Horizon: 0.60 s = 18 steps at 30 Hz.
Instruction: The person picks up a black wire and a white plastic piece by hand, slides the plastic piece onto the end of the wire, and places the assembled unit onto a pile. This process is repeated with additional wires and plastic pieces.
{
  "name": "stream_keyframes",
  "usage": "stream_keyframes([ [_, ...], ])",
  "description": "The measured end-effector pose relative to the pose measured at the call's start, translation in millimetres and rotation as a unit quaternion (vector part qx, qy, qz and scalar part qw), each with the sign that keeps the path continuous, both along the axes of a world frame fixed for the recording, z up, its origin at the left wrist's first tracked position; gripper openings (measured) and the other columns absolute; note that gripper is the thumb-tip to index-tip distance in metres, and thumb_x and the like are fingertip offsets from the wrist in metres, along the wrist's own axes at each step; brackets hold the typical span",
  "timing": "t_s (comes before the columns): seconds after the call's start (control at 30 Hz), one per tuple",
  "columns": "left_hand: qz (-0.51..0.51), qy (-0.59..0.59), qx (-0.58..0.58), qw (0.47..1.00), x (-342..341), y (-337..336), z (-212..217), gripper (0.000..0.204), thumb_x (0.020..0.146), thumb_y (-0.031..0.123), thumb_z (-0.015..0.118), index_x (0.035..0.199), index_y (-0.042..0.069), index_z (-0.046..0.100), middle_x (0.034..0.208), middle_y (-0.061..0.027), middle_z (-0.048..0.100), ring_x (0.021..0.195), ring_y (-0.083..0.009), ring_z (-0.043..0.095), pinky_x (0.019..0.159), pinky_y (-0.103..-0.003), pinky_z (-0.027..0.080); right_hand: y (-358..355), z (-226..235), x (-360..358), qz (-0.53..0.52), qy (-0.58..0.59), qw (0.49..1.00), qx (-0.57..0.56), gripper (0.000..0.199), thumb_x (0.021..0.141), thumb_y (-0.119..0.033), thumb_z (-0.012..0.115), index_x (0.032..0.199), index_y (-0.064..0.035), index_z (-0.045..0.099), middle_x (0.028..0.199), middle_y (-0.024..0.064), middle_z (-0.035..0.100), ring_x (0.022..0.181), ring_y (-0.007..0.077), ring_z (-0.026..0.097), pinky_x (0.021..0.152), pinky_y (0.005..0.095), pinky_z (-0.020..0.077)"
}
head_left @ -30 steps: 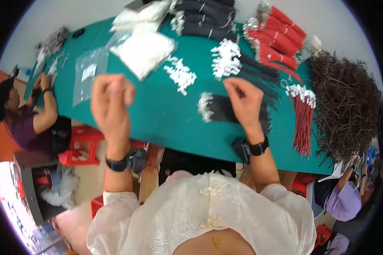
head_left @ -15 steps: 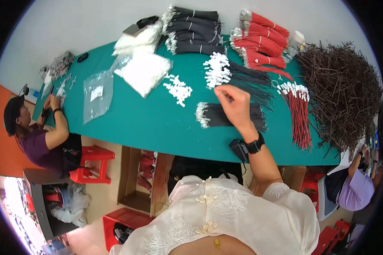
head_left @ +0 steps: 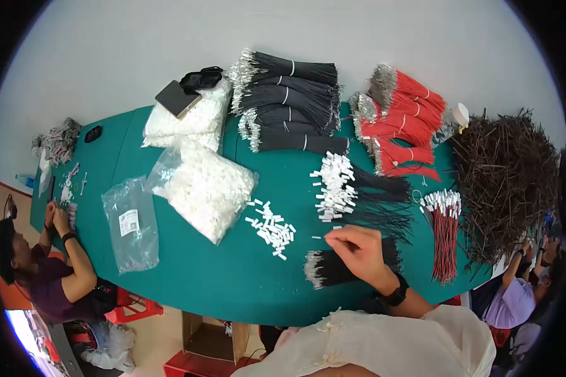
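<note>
A bunch of black wires (head_left: pixel 333 267) lies on the green desk (head_left: pixel 233 283), near its front edge. The bunch runs left to right, and its shiny metal tips point left. The right hand (head_left: pixel 358 254) rests on top of the bunch. Its fingers (head_left: pixel 336 242) are curled down onto the wires, but it is hard to tell if they pinch one. The left hand is out of view.

Just left of the hand lie small white plugs (head_left: pixel 271 227), loose on the desk. Behind the hand is a pile of black wires with white plugs (head_left: pixel 336 187).

Further left lies a clear bag full of white plugs (head_left: pixel 204 187). Beside it is a flat, nearly empty clear bag (head_left: pixel 131 229) with a small white label (head_left: pixel 129 221). A second full bag (head_left: pixel 182 122) sits at the back, with a dark phone (head_left: pixel 177 98) on top.

Black bundles (head_left: pixel 292 107) and red bundles (head_left: pixel 399 122) lie at the back. Red wires (head_left: pixel 443 235) and a big brown heap (head_left: pixel 509 182) lie to the right.

Another person (head_left: pixel 41 276) sits at the left end.
</note>
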State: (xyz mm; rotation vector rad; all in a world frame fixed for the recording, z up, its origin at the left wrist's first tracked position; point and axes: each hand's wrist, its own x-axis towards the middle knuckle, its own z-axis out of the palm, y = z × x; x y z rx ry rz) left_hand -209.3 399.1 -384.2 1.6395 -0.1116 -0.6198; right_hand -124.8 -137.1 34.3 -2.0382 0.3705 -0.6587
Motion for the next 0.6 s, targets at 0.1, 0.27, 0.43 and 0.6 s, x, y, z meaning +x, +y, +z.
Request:
stream_keyframes([
  [0.1, -0.009, 0.03, -0.023, 0.999, -12.4, -21.4, 6.2, 0.015, 0.097, 0.019, 0.061, 0.087, 0.008, 0.065, 0.078, -0.0048, 0.064, 0.071, -0.0193, 0.063, 0.06, -0.031, 0.05, -7.1, 7.2, 12.9, -0.001, 0.027, 1.0, 0.013, 0.008, 0.085, 0.001, 0.073, 0.092, 0.0, 0.073, 0.076, 0.0078, 0.068, 0.054, 0.0117, 0.054, 0.048, 0.0251, 0.0402],
  [0.27, -0.017, 0.055, -0.06, 0.997, 27.2, -29.6, -12.2, 0.013, 0.096, 0.018, 0.062, 0.089, 0.008, 0.067, 0.081, -0.0059, 0.066, 0.074, -0.0202, 0.065, 0.06, -0.031, 0.05, 2.0, 0.0, 4.3, -0.021, 0.015, 1.0, 0.005, 0.008, 0.084, 0.001, 0.074, 0.091, -0.0003, 0.073, 0.073, 0.0071, 0.067, 0.055, 0.0105, 0.054, 0.049, 0.0244, 0.0385],
  [0.43, -0.027, 0.062, -0.077, 0.995, 78.0, -11.3, -32.2, 0.01, 0.095, 0.016, 0.064, 0.092, 0.008, 0.069, 0.084, -0.0069, 0.069, 0.076, -0.0212, 0.067, 0.059, -0.031, 0.05, -1.8, -18.1, -20.3, -0.043, -0.018, 0.995, -0.084, 0.008, 0.085, 0.001, 0.072, 0.093, -0.0001, 0.073, 0.071, 0.007, 0.065, 0.056, 0.0108, 0.054, 0.05, 0.0253, 0.0394],
  [0.6, -0.017, 0.067, -0.089, 0.994, 96.2, 21.5, 21.7, 0.009, 0.094, 0.015, 0.065, 0.093, 0.008, 0.071, 0.087, -0.0078, 0.071, 0.078, -0.0219, 0.068, 0.059, -0.032, 0.051, -7.3, -15.0, -48.5, -0.086, -0.054, 0.988, -0.113, 0.007, 0.085, -0.001, 0.073, 0.091, 0.0003, 0.073, 0.07, 0.0067, 0.064, 0.056, 0.0105, 0.054, 0.05, 0.0254, 0.0392],
])
